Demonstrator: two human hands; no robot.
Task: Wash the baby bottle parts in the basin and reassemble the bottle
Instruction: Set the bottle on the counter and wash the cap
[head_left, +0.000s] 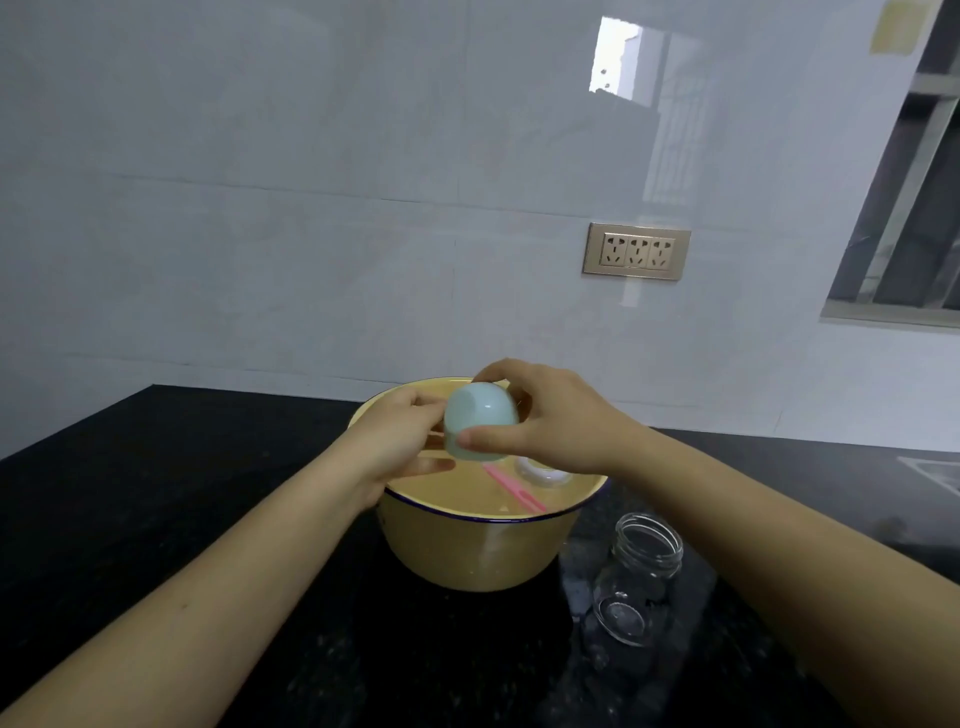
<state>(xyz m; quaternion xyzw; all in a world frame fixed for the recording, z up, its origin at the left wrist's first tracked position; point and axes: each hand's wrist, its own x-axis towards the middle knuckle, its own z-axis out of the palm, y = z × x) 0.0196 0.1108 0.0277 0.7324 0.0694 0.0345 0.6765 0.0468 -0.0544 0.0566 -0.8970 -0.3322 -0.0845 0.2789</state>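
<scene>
1. Black stone table (156, 519) is seen under a yellow basin (467, 556) filled with water.
2. Over the basin, a pale blue bottle cap (480, 418) is gripped between both hands: the left hand (400, 441) at its left side, the right hand (550, 415) clasped over the top and front.
3. A pink brush handle (511, 488) and a white collar (540, 470) are seen in the water.
4. A clear glass bottle (636, 577) is stood on the table just right of the basin.
</scene>
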